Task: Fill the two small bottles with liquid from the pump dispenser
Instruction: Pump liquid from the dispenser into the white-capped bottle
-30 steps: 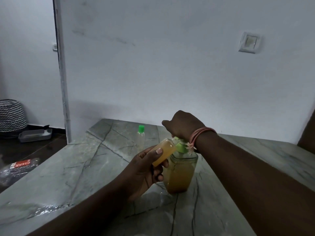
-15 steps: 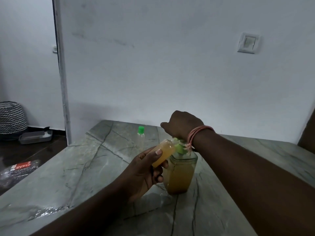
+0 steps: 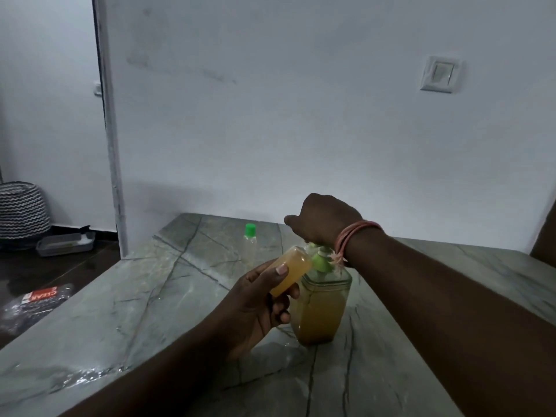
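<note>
While my left hand (image 3: 255,308) grips a small bottle (image 3: 291,271) filled with amber liquid, thumb across its side and fingers curled beneath, I hold it tilted with its top end up against the green pump head (image 3: 321,261) of the pump dispenser (image 3: 322,308). The dispenser stands upright on the grey veined bench (image 3: 135,311), its clear body more than half full of the same amber liquid. My right hand (image 3: 323,221) sits on top of the pump, knuckles toward me and fingers bent down over the head; I cannot see the fingertips themselves. A pink band (image 3: 355,236) circles that wrist, and its loose ends hang against the pump. The second small bottle (image 3: 250,240), clear with a green cap, stands upright farther back on the bench, well apart from the dispenser and to its left. A white wall (image 3: 270,115) rises behind the bench with a light switch (image 3: 441,74) on it. On the dark floor at left I see a striped basket (image 3: 22,209), a grey tray (image 3: 64,243) and a plastic-wrapped packet (image 3: 36,299).
</note>
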Available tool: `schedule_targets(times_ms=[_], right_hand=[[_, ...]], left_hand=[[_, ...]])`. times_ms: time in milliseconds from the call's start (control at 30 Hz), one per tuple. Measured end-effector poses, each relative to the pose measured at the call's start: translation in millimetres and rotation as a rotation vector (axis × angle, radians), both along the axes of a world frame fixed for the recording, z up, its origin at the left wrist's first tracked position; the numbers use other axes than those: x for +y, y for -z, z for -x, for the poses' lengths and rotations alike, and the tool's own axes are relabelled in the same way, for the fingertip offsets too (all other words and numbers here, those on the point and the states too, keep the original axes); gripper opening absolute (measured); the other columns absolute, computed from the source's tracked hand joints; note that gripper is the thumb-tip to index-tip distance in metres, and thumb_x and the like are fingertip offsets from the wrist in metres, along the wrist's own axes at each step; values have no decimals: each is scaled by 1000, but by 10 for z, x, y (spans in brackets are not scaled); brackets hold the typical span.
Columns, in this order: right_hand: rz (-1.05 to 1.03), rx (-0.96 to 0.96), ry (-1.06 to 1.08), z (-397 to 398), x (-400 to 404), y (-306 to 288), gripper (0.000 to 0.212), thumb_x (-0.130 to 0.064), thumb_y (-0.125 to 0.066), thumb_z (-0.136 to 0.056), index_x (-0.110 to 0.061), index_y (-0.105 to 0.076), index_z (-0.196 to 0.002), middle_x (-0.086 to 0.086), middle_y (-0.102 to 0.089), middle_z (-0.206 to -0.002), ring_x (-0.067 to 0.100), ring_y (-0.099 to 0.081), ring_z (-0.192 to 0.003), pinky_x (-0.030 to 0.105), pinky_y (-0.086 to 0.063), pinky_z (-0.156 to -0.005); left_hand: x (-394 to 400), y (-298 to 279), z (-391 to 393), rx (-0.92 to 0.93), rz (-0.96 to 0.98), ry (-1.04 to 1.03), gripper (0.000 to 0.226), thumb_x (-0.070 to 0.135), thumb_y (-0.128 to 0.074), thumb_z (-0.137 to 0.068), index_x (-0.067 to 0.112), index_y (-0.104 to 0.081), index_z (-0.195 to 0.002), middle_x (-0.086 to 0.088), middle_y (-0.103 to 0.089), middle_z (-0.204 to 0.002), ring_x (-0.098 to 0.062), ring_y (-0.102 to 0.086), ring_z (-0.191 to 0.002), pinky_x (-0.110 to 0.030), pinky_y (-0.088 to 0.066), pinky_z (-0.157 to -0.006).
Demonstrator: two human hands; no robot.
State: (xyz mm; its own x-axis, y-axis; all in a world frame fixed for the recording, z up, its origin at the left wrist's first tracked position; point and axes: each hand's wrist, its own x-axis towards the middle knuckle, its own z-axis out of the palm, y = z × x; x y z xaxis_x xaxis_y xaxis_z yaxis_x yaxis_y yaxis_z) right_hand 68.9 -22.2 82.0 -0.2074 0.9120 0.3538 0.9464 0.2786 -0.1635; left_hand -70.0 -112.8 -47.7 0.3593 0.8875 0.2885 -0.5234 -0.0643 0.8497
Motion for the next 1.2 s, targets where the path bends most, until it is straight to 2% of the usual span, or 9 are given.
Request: schedule_targets(times_ms=[167, 367, 500, 633, 800, 933, 1100, 1200], right_hand=[[75, 135, -7, -22, 60, 94, 43, -50, -48, -82, -14, -68, -72, 4, -69, -76, 22, -61, -65, 30, -46, -61], [80, 85, 5, 1, 26, 54, 40, -48, -48, -82, -14, -67, -74, 3, -71, -81, 23, -64, -74, 35, -53, -77], [21, 24, -3, 5, 34, -9, 35, -48, -51, -81, -17, -60, -70, 2, -69, -77, 22, -63, -71, 33, -52, -69], [48, 173, 4, -5, 55, 94, 41, -48, -47, -80, -13, -68, -70, 3, -71, -74, 23, -64, -67, 34, -52, -70], [106, 131, -5, -11, 37, 75, 40, -47, -48, -82, -13, -68, -73, 3, -71, -79, 23, -64, -72, 35, -53, -76], [97, 48, -15, 9, 48, 9, 36, -46, -51, -81, -14, -64, -70, 4, -71, -81, 24, -64, -74, 36, -54, -78], [67, 150, -1, -10, 40, 87, 42, -48, -48, -81, -13, -68, -69, 3, -70, -73, 23, -63, -65, 33, -52, -68], [77, 133, -1, -14, 25, 87, 42, -48, -47, -81, -13, -68, -70, 2, -70, -74, 23, -64, -67, 34, -53, -71]], left_hand=[[31, 16, 12, 1, -4, 8, 42, 33, -69, -90, 12, -66, -127, -12, -64, -87, -11, -52, -60, -25, -53, -56], [13, 9, 10, 11, 3, -5, 40, 32, -67, -90, 14, -67, -126, -11, -64, -86, -12, -52, -60, -25, -52, -56], [10, 2, 14, -4, -1, 9, 44, 33, -72, -88, 13, -67, -127, -12, -64, -87, -11, -52, -59, -25, -53, -55], [38, 11, 14, 8, 2, 8, 41, 33, -73, -86, 16, -71, -123, -13, -64, -86, -12, -53, -59, -25, -53, -55], [18, 1, 10, 29, 24, -20, 51, 31, -67, -90, 12, -58, -136, -12, -64, -86, -12, -52, -60, -26, -53, -55], [-7, -8, 6, 24, 25, -22, 53, 31, -68, -88, 12, -56, -136, -12, -65, -86, -12, -53, -60, -26, -53, -55], [0, -5, 16, 29, 6, -2, 48, 30, -65, -92, 11, -57, -136, -12, -63, -88, -12, -52, -61, -26, -53, -57], [-9, -7, 18, 40, 11, -11, 50, 32, -66, -91, 11, -56, -136, -12, -63, -88, -13, -52, -62, -26, -52, -57]])
